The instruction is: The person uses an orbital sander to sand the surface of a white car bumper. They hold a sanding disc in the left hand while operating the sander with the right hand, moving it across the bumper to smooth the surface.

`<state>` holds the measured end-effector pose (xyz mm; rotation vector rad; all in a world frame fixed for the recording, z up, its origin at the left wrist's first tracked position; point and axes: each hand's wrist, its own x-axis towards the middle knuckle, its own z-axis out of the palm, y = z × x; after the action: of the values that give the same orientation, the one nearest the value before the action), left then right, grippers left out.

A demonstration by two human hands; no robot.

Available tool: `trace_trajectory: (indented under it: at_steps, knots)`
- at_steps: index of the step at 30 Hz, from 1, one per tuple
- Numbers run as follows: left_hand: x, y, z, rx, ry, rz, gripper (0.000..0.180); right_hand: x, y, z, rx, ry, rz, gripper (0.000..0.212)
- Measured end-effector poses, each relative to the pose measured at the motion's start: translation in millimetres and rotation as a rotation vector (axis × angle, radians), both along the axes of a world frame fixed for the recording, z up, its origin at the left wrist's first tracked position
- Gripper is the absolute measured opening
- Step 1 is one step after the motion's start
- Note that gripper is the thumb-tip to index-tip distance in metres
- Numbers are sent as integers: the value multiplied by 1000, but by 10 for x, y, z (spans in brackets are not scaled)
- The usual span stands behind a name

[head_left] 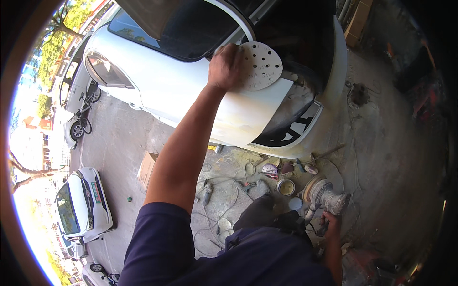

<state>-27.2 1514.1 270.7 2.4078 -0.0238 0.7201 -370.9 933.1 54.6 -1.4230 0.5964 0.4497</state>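
Note:
My left hand point(226, 67) is raised at the white car's body, its fingers closed on the edge of a round white sanding disc point(263, 71) with several holes in it. The disc lies over or just above the pale, dusty panel point(243, 117); whether it touches I cannot tell. Low at my right side, my right hand point(330, 225) is wrapped round the handle of a dusty power sander point(332, 200). The sander's round pad point(312, 189) faces left, well apart from the car.
On the dusty floor by my feet lie an open can point(286, 187), a blue-white lid point(296, 204), a grey tool point(207, 193), and tangled cords. A cardboard box point(147, 167) stands left of my arm. Another white car point(83, 205) and a bicycle point(85, 112) are farther left.

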Motion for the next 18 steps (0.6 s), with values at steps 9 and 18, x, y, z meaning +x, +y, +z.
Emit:
trace_trajectory:
  at_steps: [9, 18]
  knots:
    - [103, -129, -7, 227, 172, 174, 45, 688, 1627, -41, 854, 64, 157, 29]
    - [143, -102, -64, 243, 105, 147, 46, 901, 2679, -346, 1098, 207, 182, 26]
